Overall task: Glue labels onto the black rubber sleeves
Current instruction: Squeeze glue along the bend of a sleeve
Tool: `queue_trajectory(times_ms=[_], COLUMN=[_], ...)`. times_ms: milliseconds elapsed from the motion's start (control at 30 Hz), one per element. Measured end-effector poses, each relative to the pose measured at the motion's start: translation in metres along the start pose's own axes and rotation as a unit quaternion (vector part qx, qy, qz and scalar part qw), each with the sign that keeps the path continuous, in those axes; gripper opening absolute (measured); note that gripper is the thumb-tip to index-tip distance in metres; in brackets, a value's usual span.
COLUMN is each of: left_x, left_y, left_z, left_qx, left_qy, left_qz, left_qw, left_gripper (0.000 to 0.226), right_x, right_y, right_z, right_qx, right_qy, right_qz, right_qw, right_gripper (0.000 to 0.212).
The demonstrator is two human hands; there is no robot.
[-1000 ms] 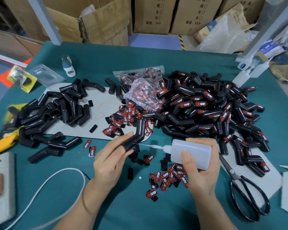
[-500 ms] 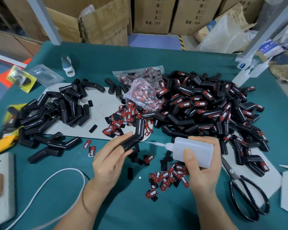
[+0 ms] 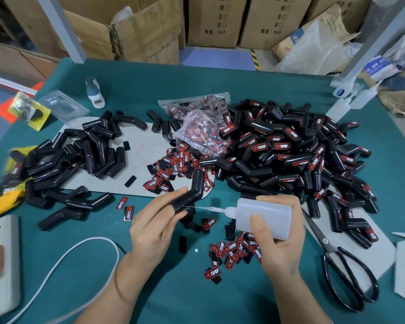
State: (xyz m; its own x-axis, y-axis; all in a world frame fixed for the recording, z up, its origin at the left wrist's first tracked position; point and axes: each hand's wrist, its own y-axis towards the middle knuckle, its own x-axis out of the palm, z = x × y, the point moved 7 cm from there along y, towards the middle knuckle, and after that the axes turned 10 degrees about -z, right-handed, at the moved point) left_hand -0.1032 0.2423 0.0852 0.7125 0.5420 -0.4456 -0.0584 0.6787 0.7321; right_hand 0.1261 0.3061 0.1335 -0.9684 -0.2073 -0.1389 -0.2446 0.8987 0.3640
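From my head camera I look down at my two hands over the green table (image 3: 220,90). My left hand (image 3: 154,230) has its fingers curled around a bent black rubber sleeve (image 3: 192,190), which sticks up and away from my fingers. My right hand (image 3: 276,239) is wrapped around a white glue bottle (image 3: 264,217). The bottle's thin tip (image 3: 206,208) points left and touches the low end of the sleeve. Just under and between my hands lie loose red and black labels (image 3: 234,250) on the table. More labels (image 3: 173,169) sit just past my left hand, next to a clear bag of labels (image 3: 204,134). Past my right hand is a big pile of sleeves with labels on them (image 3: 290,155). Far out past my left hand is a pile of plain black sleeves (image 3: 80,157) on a gray mat (image 3: 138,146). Black scissors (image 3: 346,272) lie just to the right of my right hand. A white cord (image 3: 63,260) curves near my left arm, and a yellow knife (image 3: 0,204) lies well out to the left.
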Motion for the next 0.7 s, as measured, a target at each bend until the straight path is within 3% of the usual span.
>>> queue_trajectory(times_ms=[500, 600, 700], left_x=[-0.001, -0.001, -0.002], left_y=[0.000, 0.002, 0.005], left_z=[-0.002, -0.010, -0.021], left_qx=[-0.030, -0.092, -0.179], left_qy=[-0.013, -0.040, -0.099], left_qz=[-0.006, -0.002, 0.011], left_qw=[0.999, 0.995, 0.979], left_gripper=[0.018, 0.027, 0.022], right_x=[-0.006, -0.011, -0.012], right_y=[0.002, 0.003, 0.008], right_z=[0.004, 0.015, 0.030], right_qx=[-0.002, 0.032, 0.080], right_qy=[0.013, 0.068, 0.138], right_qz=[0.012, 0.028, 0.031], right_qw=[1.000, 0.997, 0.987], right_gripper=[0.027, 0.023, 0.034])
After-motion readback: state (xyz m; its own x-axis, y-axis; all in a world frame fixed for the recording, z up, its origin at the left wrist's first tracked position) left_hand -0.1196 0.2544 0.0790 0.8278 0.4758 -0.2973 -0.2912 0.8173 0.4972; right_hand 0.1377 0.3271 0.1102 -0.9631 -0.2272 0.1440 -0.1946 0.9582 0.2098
